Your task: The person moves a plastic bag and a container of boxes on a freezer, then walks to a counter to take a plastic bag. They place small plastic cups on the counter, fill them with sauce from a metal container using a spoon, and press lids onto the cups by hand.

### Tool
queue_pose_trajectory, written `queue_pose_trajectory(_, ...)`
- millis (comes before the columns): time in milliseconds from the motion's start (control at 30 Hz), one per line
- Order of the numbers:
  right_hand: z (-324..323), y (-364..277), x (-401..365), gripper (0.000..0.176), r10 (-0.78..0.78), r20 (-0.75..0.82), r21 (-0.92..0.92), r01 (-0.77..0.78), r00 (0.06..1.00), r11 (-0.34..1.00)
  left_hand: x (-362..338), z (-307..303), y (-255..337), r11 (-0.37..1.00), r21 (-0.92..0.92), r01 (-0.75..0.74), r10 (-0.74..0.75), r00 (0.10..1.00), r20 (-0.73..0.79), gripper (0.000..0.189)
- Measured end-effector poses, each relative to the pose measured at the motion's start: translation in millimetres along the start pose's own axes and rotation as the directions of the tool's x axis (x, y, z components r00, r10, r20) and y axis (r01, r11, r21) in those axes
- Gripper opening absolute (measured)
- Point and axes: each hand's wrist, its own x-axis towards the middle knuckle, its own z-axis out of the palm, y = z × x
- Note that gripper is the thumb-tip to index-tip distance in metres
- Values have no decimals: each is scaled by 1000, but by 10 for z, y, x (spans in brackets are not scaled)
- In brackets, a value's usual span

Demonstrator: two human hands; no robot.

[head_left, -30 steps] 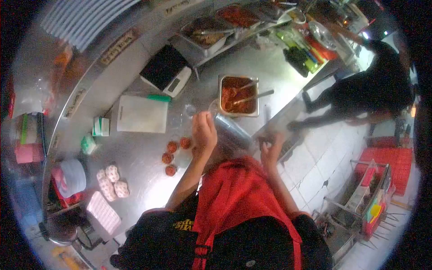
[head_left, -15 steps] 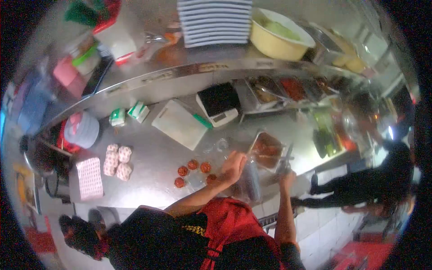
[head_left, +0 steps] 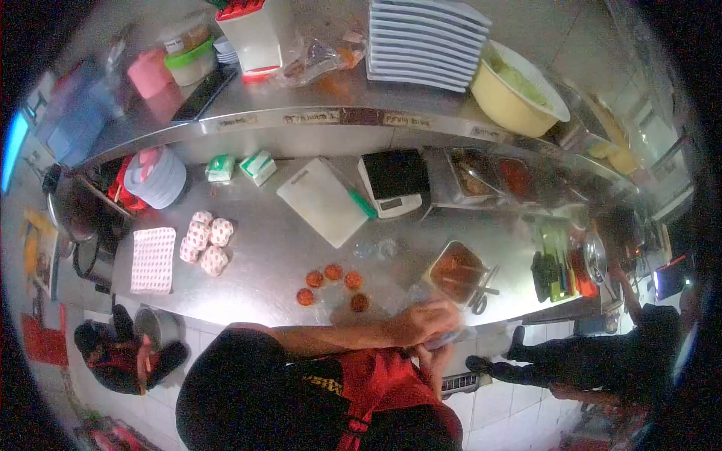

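Near the lower centre of my feed, I have the left hand (head_left: pixel 423 323), fingers bent, at some clear plastic (head_left: pixel 450 340), with the right hand (head_left: pixel 432 362) just below; I cannot tell how far either is closed. The metal pan (head_left: pixel 472 253) sits just above, red patties (head_left: pixel 333 272) left.

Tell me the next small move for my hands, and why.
Perhaps ease your hands slightly apart so you can see the clear plastic properly: your left hand and right hand are close together around it and hide much of it. The scissors lie beside the steel tray, so neither hand seems tied up with them.
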Motion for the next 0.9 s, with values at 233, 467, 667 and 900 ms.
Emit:
queue_pose_trajectory(233,55,-494,-12,69,46,-324,133,-3,945,991,1539,-2030,315,811,577,98,200,880,-431,27)
queue_pose_trajectory(467,-147,-477,9,59,-81,-378,59,111,922,992,2614,-3623,-930,58,965,255,195,945,-262,33)
queue_pose_trajectory(667,-187,-1024,64,60,17,-327,31,-8,945,999,2727,-4243,-1585,129,992,14,-446,894,45,57)
queue_pose_trajectory(900,-228,-1446,259,59,21,-297,223,48,955,974,2550,-4178,-1591,42,998,-39,74,997,36,47)
